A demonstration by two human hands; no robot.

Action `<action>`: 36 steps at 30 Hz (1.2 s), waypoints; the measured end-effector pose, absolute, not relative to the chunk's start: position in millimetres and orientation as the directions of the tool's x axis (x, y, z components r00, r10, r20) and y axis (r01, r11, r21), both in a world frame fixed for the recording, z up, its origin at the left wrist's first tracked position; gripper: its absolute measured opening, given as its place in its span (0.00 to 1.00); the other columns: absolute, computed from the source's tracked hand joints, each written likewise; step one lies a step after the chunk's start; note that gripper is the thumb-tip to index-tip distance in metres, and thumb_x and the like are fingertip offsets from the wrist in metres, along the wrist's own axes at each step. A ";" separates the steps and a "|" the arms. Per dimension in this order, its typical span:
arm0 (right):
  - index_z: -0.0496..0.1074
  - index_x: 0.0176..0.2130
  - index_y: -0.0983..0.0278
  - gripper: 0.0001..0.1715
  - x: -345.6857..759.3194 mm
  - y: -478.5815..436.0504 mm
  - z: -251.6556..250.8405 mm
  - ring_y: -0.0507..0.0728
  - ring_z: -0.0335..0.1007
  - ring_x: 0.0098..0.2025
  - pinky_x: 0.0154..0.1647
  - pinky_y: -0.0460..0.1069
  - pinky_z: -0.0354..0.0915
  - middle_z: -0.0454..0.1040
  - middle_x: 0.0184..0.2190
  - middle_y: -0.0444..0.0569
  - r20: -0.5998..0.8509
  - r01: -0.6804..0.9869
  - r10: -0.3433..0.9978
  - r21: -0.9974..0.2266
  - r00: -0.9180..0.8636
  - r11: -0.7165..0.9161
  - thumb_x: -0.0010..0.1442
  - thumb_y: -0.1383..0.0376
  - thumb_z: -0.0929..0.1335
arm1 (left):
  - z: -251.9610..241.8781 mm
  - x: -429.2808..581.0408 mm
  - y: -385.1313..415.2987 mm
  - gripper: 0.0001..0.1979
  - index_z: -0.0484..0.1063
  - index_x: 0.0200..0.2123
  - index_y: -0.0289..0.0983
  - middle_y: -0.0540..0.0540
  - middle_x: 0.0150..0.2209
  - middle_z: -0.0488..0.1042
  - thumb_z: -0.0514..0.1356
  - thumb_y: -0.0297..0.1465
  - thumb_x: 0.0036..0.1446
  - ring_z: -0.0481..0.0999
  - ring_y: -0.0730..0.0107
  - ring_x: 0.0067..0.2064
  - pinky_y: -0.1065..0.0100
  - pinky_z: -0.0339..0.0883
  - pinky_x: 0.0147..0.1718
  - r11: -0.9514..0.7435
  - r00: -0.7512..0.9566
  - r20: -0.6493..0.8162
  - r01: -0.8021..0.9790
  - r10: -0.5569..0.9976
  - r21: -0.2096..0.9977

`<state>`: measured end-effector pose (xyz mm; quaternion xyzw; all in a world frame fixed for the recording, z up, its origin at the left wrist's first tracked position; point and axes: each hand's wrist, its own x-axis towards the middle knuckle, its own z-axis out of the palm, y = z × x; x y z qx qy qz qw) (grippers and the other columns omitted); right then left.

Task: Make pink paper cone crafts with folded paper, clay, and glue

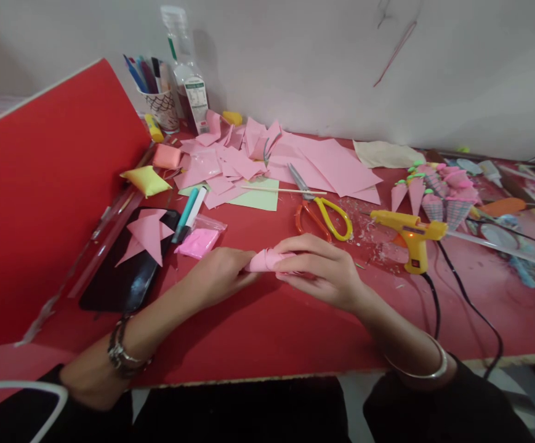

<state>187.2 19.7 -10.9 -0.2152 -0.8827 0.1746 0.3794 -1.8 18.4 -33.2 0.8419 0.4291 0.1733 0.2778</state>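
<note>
On your left, folded pink paper pieces (151,235) are lying on a black smartphone (126,286), and a bright pink packet (200,240) is resting just beyond your left hand (221,272). That hand is pinching one end of a pink paper roll (260,261), which you are holding over the red tabletop (258,344). Your right hand (327,271) is curling around the other end. Beyond it, scissors (300,179) are lying; farther right, a yellow glue gun (410,229) is resting near small paper cones (457,212).
</note>
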 end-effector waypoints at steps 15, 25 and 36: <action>0.68 0.31 0.66 0.03 185.5 23.7 -6.2 0.49 0.67 0.35 0.35 0.46 0.66 0.70 0.32 0.47 0.538 0.231 0.578 -0.578 -0.614 0.783 0.51 0.71 0.67 | -37.7 -2.7 19.6 0.10 0.65 0.22 0.33 0.50 0.19 0.68 0.51 0.29 0.53 0.63 0.78 0.20 0.75 0.53 0.18 -0.545 0.579 0.126 0.641 0.805 0.540; 0.69 0.30 0.63 0.02 187.1 24.5 -7.6 0.49 0.64 0.33 0.32 0.46 0.64 0.65 0.31 0.45 0.528 0.355 0.603 -0.500 -0.598 0.790 0.52 0.66 0.66 | -38.1 -2.7 20.8 0.11 0.58 0.18 0.36 0.54 0.16 0.61 0.51 0.28 0.51 0.59 0.78 0.17 0.74 0.47 0.17 -0.585 0.573 0.162 0.707 0.803 0.397; 0.64 0.32 0.64 0.03 180.6 22.9 -12.7 0.49 0.64 0.31 0.31 0.46 0.63 0.66 0.28 0.44 0.606 0.275 0.607 -0.553 -0.514 0.786 0.53 0.70 0.65 | -37.9 -2.1 19.7 0.11 0.58 0.18 0.36 0.52 0.17 0.61 0.51 0.28 0.51 0.60 0.75 0.19 0.73 0.45 0.18 -0.593 0.576 0.156 0.740 0.802 0.318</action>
